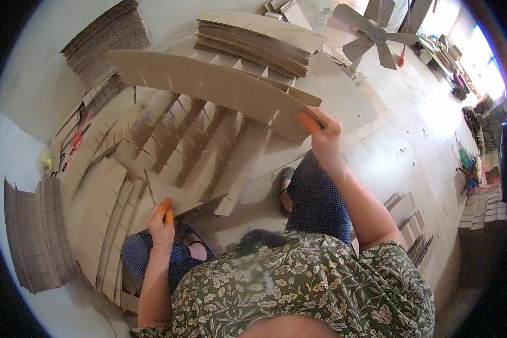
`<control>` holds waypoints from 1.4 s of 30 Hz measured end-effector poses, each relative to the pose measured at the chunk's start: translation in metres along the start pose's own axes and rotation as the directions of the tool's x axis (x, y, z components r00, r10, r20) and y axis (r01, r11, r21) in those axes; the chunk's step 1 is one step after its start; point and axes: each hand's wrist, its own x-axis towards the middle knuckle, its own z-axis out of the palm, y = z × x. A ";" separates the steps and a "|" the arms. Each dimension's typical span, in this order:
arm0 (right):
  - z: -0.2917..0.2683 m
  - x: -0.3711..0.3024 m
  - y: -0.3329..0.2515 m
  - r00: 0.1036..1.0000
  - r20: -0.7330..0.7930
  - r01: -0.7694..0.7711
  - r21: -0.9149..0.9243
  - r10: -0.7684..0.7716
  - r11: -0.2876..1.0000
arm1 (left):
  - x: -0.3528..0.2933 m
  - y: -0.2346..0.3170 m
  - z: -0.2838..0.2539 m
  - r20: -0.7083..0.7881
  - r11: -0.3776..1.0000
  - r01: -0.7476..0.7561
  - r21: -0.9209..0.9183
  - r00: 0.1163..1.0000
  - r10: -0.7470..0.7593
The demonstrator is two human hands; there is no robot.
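My right hand (328, 142) grips the right end of a long brown cardboard strip (203, 84) with slits along it. The strip reaches far to the left, raised over a row of standing slotted cardboard pieces (208, 147) that form a partly crossed partition grid. My left hand (161, 226) is closed nearer to me, left of the grid, with a thin brown strip (149, 186), seen edge-on, rising from its fingers; its full shape is hidden. Orange finger covers are on fingers of both hands.
A stack of cardboard strips (253, 45) lies beyond the grid. More piles stand by the wall, at the far left (108, 42) and near left (36, 236). Loose slotted strips (118, 219) lie left of my knee. Red-handled scissors (76, 141) and a fan (378, 35) are farther off.
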 end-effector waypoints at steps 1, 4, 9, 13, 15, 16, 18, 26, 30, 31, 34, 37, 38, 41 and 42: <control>0.000 0.001 -0.005 0.999 -0.032 0.009 -0.026 -0.009 1.000 | 0.000 0.004 -0.001 0.012 1.000 0.015 0.005 1.000 -0.015; -0.003 0.003 0.004 0.997 -0.048 0.053 -0.083 -0.057 0.995 | 0.000 0.005 0.001 0.017 0.993 0.110 -0.034 0.994 -0.109; -0.001 0.004 0.010 0.998 -0.002 0.067 -0.180 -0.069 0.981 | 0.001 0.004 0.001 -0.011 0.999 0.035 -0.025 0.999 -0.036; 0.005 -0.001 0.016 0.996 0.009 0.088 -0.263 -0.089 0.961 | 0.003 0.004 0.001 -0.011 0.999 0.042 -0.024 0.999 -0.043; 0.007 -0.005 0.028 0.996 0.055 0.087 -0.286 -0.074 0.954 | 0.002 0.004 0.001 -0.002 0.998 0.056 -0.011 0.998 -0.056; 0.008 -0.006 0.033 0.996 0.075 0.059 -0.274 -0.039 0.960 | 0.001 0.004 0.000 0.001 0.998 0.065 -0.004 0.998 -0.065; 0.008 -0.007 0.043 0.997 0.082 0.029 -0.265 -0.008 0.964 | 0.000 0.002 0.002 -0.015 1.000 0.031 -0.006 0.999 -0.031; -0.012 -0.001 0.029 0.975 0.167 0.207 -0.446 -0.146 0.871 | 0.027 -0.004 -0.042 -0.229 0.996 0.082 0.044 0.971 -0.069; 0.003 0.021 -0.016 0.919 0.323 0.371 -0.511 -0.227 0.776 | 0.083 0.002 -0.060 -0.315 0.997 -0.043 0.071 0.947 0.063; 0.013 0.027 -0.028 0.897 0.364 0.418 -0.513 -0.250 0.750 | 0.106 0.016 -0.062 -0.280 0.989 -0.118 0.092 0.950 0.139; 0.052 0.048 -0.034 0.841 0.458 0.510 -0.498 -0.287 0.702 | 0.175 0.047 -0.054 -0.149 0.976 -0.174 0.132 0.970 0.193; 0.080 0.069 -0.017 0.803 0.539 0.554 -0.520 -0.253 0.650 | 0.245 0.035 -0.020 -0.044 0.964 -0.192 0.186 0.978 0.203; 0.085 0.073 -0.011 0.793 0.564 0.563 -0.535 -0.230 0.630 | 0.263 0.037 -0.007 -0.004 0.963 -0.162 0.217 0.986 0.167; 0.093 0.078 0.000 0.767 0.612 0.560 -0.491 -0.193 0.668 | 0.303 0.017 0.031 0.061 0.911 -0.158 0.380 0.987 0.146; 0.093 0.079 0.000 0.765 0.624 0.549 -0.502 -0.160 0.669 | 0.309 0.013 0.038 0.094 0.922 -0.135 0.363 0.990 0.108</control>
